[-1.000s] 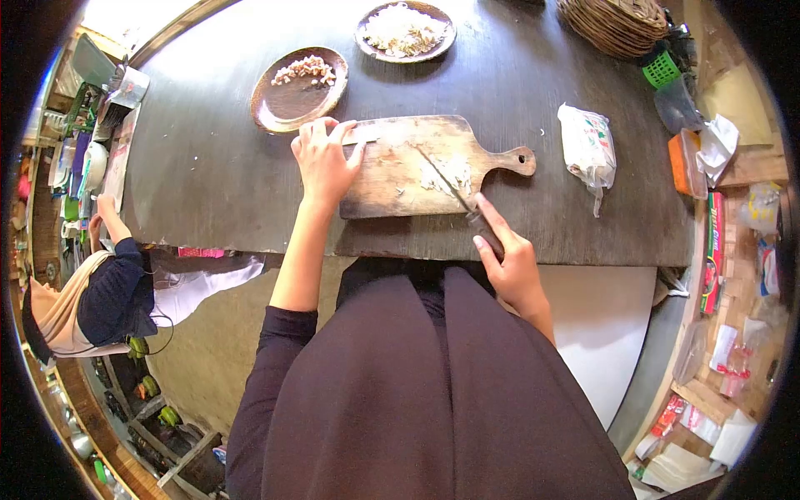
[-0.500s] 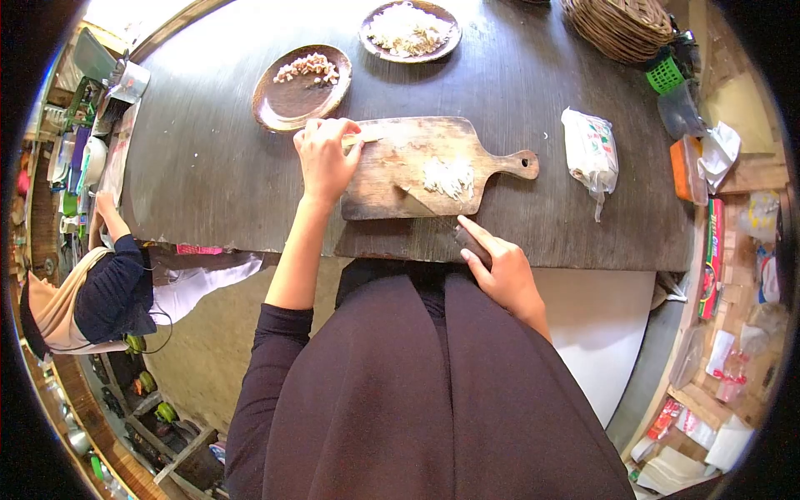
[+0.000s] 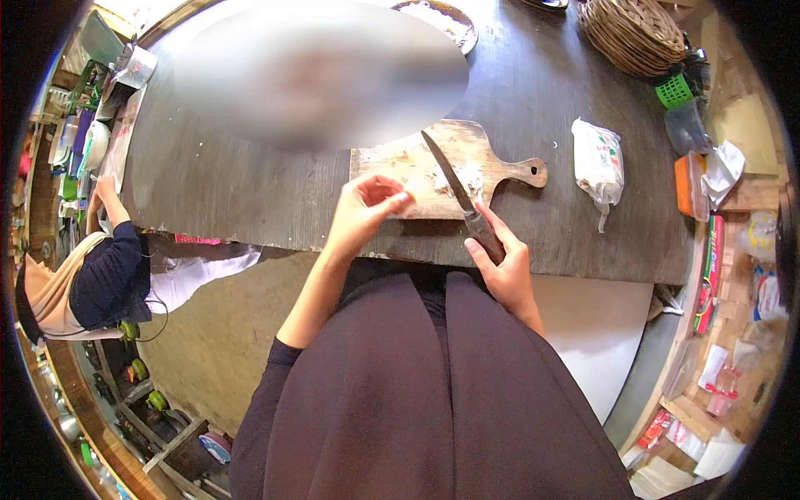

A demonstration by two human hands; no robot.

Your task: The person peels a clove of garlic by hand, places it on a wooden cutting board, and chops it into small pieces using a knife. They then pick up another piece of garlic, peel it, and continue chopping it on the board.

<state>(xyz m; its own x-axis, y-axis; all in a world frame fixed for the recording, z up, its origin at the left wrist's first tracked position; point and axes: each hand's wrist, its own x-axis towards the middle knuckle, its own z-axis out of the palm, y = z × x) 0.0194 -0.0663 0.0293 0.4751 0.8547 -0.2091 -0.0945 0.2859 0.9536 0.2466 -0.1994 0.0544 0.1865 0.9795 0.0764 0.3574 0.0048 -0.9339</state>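
Note:
My right hand (image 3: 507,268) grips a knife (image 3: 450,171) by its dark handle. The blade points up and away, slanting over the wooden cutting board (image 3: 400,158). Behind the blade, pale chopped slivers (image 3: 468,177) lie in a small heap at the board's handle end. My left hand (image 3: 371,207) is at the board's near left corner, its fingers curled in toward the thumb. Whatever may be between those fingertips is too small to make out. A large blurred patch covers the area beyond the board's far left side.
A plate of pale shreds (image 3: 450,23) stands at the far side, partly covered by the blur. Right of the board lies a white plastic packet (image 3: 598,162). Stacked wicker baskets (image 3: 633,37) are at the far right. Another person (image 3: 104,271) stands by the table's left end.
My left hand has come from the board's far left edge back toward me. The knife has lifted from lying low by the slivers to pointing upward. A blur now hides the brown plate.

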